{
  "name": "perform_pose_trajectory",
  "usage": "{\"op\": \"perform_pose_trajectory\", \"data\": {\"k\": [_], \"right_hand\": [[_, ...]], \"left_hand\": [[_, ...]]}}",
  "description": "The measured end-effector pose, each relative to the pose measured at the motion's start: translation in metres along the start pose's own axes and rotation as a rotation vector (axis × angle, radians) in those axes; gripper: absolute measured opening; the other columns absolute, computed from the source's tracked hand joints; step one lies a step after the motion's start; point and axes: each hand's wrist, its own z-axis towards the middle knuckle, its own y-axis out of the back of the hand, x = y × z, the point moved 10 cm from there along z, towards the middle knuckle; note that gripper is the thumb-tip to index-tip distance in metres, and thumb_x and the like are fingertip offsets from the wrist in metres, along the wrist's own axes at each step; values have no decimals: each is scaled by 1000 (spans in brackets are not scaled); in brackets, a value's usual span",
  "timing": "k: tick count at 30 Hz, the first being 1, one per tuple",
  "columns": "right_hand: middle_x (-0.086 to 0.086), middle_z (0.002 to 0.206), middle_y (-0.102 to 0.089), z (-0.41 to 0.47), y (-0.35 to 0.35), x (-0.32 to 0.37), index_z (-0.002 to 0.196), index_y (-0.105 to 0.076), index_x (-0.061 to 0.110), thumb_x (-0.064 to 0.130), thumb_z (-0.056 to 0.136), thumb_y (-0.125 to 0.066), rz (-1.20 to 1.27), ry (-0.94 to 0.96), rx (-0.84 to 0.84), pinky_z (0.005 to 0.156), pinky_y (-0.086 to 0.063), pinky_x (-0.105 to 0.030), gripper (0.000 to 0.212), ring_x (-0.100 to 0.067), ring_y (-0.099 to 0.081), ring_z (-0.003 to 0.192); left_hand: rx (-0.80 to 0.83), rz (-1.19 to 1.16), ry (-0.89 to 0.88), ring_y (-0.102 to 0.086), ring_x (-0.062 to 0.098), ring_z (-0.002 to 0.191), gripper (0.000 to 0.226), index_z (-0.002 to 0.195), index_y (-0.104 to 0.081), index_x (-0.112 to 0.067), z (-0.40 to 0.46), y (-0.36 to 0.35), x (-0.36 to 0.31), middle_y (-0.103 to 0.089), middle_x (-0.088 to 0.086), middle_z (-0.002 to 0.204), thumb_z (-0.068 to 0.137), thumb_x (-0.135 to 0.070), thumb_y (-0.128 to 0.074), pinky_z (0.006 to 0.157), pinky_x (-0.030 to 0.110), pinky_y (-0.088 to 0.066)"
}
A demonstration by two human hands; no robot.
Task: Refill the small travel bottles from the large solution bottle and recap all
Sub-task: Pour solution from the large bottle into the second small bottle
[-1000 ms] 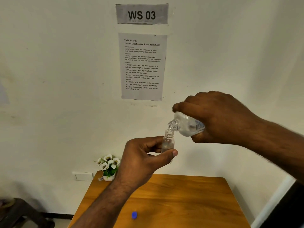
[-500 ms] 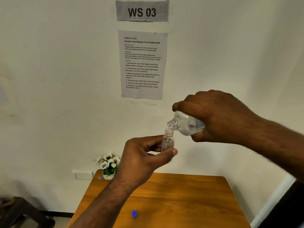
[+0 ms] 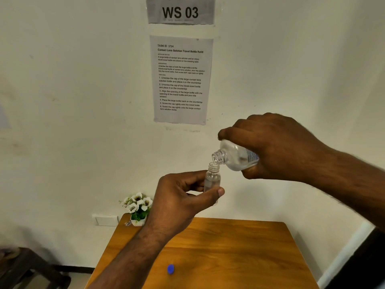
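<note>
1. My left hand (image 3: 183, 197) holds the small bottle (image 3: 212, 180) upright above the table (image 3: 229, 247), pinched between thumb and curled fingers. The grip and the height match the frame half a second earlier.
2. My right hand (image 3: 277, 147) is wrapped over the large bottle (image 3: 237, 157), fingers curled across its top side and thumb beneath. This grasp also matches the earlier frames.
3. The large bottle is tilted with its open neck pointing down and left. The neck sits just above and beside the small bottle's open mouth, nearly touching it. One second ago the two mouths stood in the same relation.
4. The small bottle is clear. I cannot tell its fill level, nor whether liquid is flowing.
5. A blue cap (image 3: 170, 269) lies on the table near its front edge, well apart from both hands, in the same place as before.
6. A flower pot (image 3: 137, 207) stands at the table's far left corner, against the wall.
7. The sheet (image 3: 181, 80) and the sign (image 3: 180, 11) reading "WS 03" sit lower in the view than earlier.
</note>
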Motion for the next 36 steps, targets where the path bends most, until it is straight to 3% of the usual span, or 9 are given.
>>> {"op": "perform_pose_trajectory", "data": {"k": [7,17,36], "right_hand": [[8,105,-67,0,-3,-1,129,-50,33,44,61,-79,1,-7,7,65,-51,-33,76,-22,-63,81],[8,106,-68,-1,-3,-3,129,-51,33,44,61,-81,-3,-22,14,67,-41,-28,76,-21,-62,82],[9,105,-67,-9,-4,-6,129,-51,34,45,63,-79,16,-46,31,67,-43,-29,72,-20,-61,81]], "left_hand": [[2,-6,-10,-77,6,81,27,101,-81,-29,0,-1,-3,-81,-15,89,74,-32,-83,65,18,-61],[2,8,-14,-77,5,81,25,101,-81,-31,2,-2,-2,-81,-17,90,78,-22,-86,65,15,-60],[30,11,-31,-78,8,80,23,101,-81,-29,3,-7,-1,-81,-14,90,79,-22,-85,66,19,-62]]}}
